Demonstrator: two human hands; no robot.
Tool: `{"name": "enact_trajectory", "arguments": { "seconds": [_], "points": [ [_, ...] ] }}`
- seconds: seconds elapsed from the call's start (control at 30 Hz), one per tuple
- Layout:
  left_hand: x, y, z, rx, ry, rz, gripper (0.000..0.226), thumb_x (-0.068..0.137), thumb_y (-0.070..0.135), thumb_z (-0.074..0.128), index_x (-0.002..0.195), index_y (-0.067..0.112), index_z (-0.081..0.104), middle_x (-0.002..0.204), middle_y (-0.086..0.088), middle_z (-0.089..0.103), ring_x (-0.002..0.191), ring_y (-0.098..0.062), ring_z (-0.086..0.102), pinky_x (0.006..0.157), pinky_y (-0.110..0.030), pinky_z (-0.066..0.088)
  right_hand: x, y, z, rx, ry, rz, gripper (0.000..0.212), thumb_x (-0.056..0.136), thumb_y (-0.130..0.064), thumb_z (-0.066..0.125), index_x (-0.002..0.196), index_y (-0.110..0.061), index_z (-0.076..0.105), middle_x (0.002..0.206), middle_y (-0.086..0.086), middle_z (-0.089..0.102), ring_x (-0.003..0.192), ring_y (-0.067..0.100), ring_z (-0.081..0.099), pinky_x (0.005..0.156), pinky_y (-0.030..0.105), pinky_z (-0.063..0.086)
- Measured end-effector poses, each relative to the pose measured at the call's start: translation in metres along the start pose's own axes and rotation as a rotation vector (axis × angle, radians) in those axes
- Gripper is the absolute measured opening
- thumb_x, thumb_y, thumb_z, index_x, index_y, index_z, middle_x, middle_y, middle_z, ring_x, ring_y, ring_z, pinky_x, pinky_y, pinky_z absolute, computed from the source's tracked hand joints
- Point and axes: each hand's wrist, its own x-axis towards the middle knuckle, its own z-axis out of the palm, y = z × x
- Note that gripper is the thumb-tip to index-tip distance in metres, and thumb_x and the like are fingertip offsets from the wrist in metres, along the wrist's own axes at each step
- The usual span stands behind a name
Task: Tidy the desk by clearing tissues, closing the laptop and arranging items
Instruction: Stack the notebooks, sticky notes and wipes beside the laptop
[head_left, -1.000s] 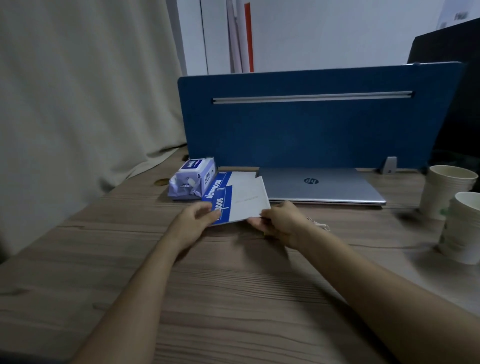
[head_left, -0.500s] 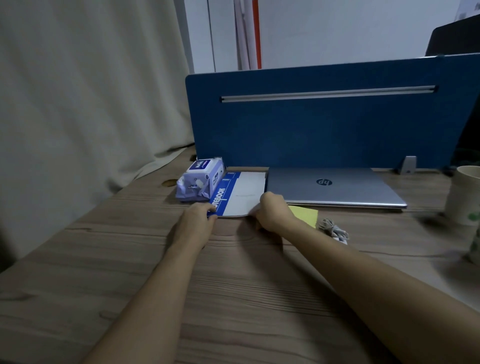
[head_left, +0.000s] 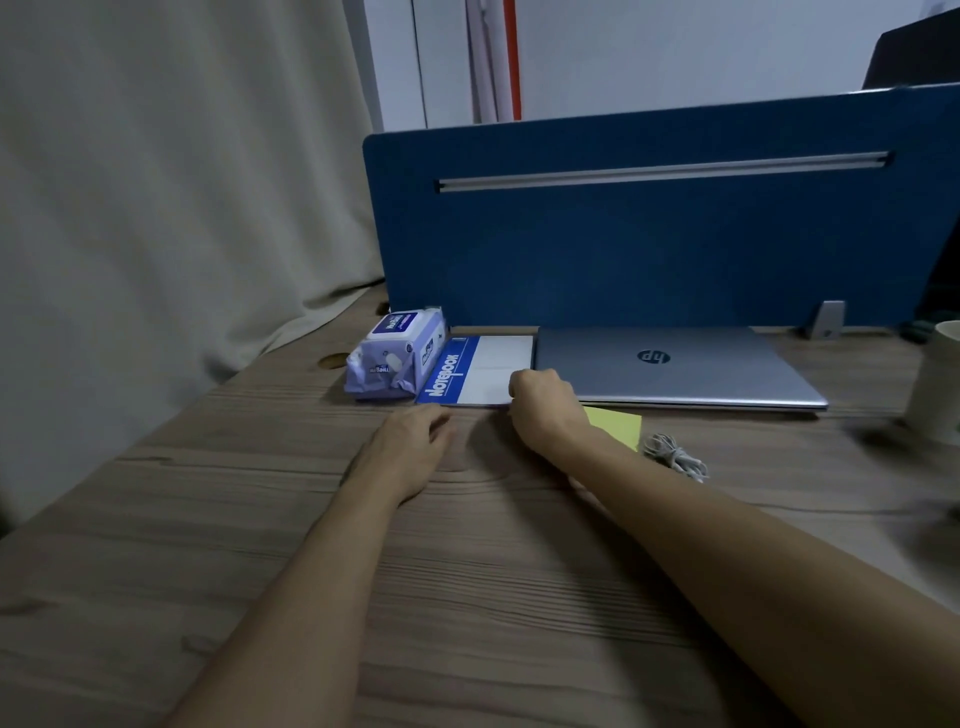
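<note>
1. The notebook (head_left: 480, 370) is now seen lying flat and square at the 12 o'clock edge of the wooden desk (head_left: 467, 571), against the blue divider panel (head_left: 649, 234). A second ago it was angled and partly lifted between the hands; it has since been slid back into line.
2. It is set between the wet-wipes pack (head_left: 397, 356), touching at its 9 o'clock side, and the closed silver laptop (head_left: 675, 366), just beside it at 3 o'clock.
3. The left hand (head_left: 402, 449) has been withdrawn from the notebook's near edge and rests on the desk at the notebook's 6 o'clock, fingers relaxed and loosely bent, nothing held.
4. The right hand (head_left: 543, 408) is kept at the notebook's near right corner. Its fingers are curled, with the knuckles over the cover; whether the corner is pinched or only pressed cannot be told.
5. A yellow sticky-note pad (head_left: 618, 423) lies just at 3 o'clock of the right wrist, with a coiled white cable (head_left: 672, 457) beside it; a paper cup (head_left: 937, 384) stands far off at 3 o'clock.
6. No loose tissues are seen, and the laptop lid is already down. The notebook's placement is judged finished; the sticky pad and cable appear to be what is left to arrange.
</note>
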Motion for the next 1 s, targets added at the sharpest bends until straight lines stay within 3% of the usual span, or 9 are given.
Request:
{"name": "enact_trajectory", "arguments": {
  "seconds": [0.1, 0.2, 0.27, 0.37, 0.5, 0.6, 0.77, 1.0],
  "points": [
    [-0.001, 0.003, -0.001, -0.01, -0.012, 0.013, 0.036, 0.095, 0.034, 0.058, 0.128, 0.021, 0.062, 0.13, -0.001, 0.063, 0.117, -0.017, 0.057, 0.087, -0.026, 0.043, -0.011, 0.011, -0.018, -0.016, 0.048, -0.031, 0.015, 0.093, -0.013, 0.05, 0.099, -0.011, 0.063, 0.092, 0.009, 0.063, 0.076, 0.028, 0.058, 0.069, 0.04, 0.055],
    [-0.003, 0.017, 0.0, -0.103, -0.037, 0.067, 0.038, 0.093, 0.03, 0.063, 0.129, 0.018, 0.06, 0.13, -0.002, 0.062, 0.109, -0.007, 0.059, 0.087, -0.021, 0.042, -0.031, 0.035, -0.039, -0.09, 0.016, -0.061, 0.016, 0.093, -0.027, 0.051, 0.096, -0.017, 0.063, 0.096, 0.008, 0.067, 0.081, 0.027, 0.058, 0.07, 0.037, 0.05],
    [-0.005, 0.033, 0.004, -0.121, -0.102, 0.105, 0.041, 0.093, 0.035, 0.063, 0.131, 0.023, 0.057, 0.131, 0.0, 0.06, 0.108, -0.005, 0.055, 0.089, -0.025, 0.042, -0.048, 0.055, -0.049, -0.202, -0.086, -0.086, 0.03, 0.091, -0.047, 0.052, 0.106, -0.022, 0.062, 0.107, 0.004, 0.064, 0.097, 0.028, 0.058, 0.079, 0.04, 0.045],
    [-0.012, 0.06, 0.013, -0.226, -0.251, 0.162, 0.05, 0.092, 0.04, 0.064, 0.139, 0.034, 0.047, 0.143, 0.002, 0.051, 0.122, -0.006, 0.052, 0.102, -0.033, 0.044, -0.071, 0.082, -0.058, -0.301, -0.161, -0.075, 0.051, 0.086, -0.065, 0.046, 0.12, -0.027, 0.056, 0.123, 0.002, 0.058, 0.116, 0.03, 0.052, 0.092, 0.049, 0.041],
    [-0.016, 0.089, 0.027, -0.089, -0.3, 0.278, 0.065, 0.088, 0.056, 0.058, 0.147, 0.048, 0.03, 0.159, 0.007, 0.028, 0.14, -0.017, 0.036, 0.114, -0.049, 0.032, -0.089, 0.11, -0.067, -0.258, -0.155, -0.057, 0.047, 0.089, -0.059, 0.048, 0.126, -0.03, 0.055, 0.128, 0.002, 0.055, 0.117, 0.029, 0.052, 0.094, 0.05, 0.046],
    [-0.015, 0.108, 0.041, 0.037, -0.252, 0.221, 0.066, 0.085, 0.068, 0.049, 0.145, 0.049, 0.03, 0.161, 0.008, 0.021, 0.143, -0.024, 0.032, 0.114, -0.055, 0.027, -0.093, 0.122, -0.069, -0.211, -0.106, -0.038, 0.032, 0.094, -0.046, 0.048, 0.118, -0.028, 0.06, 0.125, 0.003, 0.057, 0.112, 0.028, 0.055, 0.089, 0.045, 0.049],
    [-0.013, 0.139, 0.064, 0.12, -0.196, 0.083, 0.074, 0.079, 0.075, 0.05, 0.143, 0.04, 0.035, 0.157, 0.006, 0.025, 0.138, -0.029, 0.033, 0.112, -0.056, 0.025, -0.094, 0.134, -0.064, -0.177, -0.022, 0.006, 0.031, 0.095, -0.041, 0.047, 0.12, -0.029, 0.06, 0.128, 0.001, 0.059, 0.116, 0.028, 0.055, 0.092, 0.043, 0.046],
    [-0.006, 0.159, 0.079, 0.11, -0.116, -0.051, 0.074, 0.075, 0.074, 0.054, 0.133, 0.032, 0.036, 0.137, -0.004, 0.036, 0.122, -0.03, 0.039, 0.1, -0.05, 0.036, -0.09, 0.143, -0.058, -0.191, 0.037, 0.026, 0.042, 0.091, -0.052, 0.046, 0.125, -0.03, 0.056, 0.126, -0.002, 0.059, 0.117, 0.026, 0.053, 0.092, 0.046, 0.038]
  ]
}}
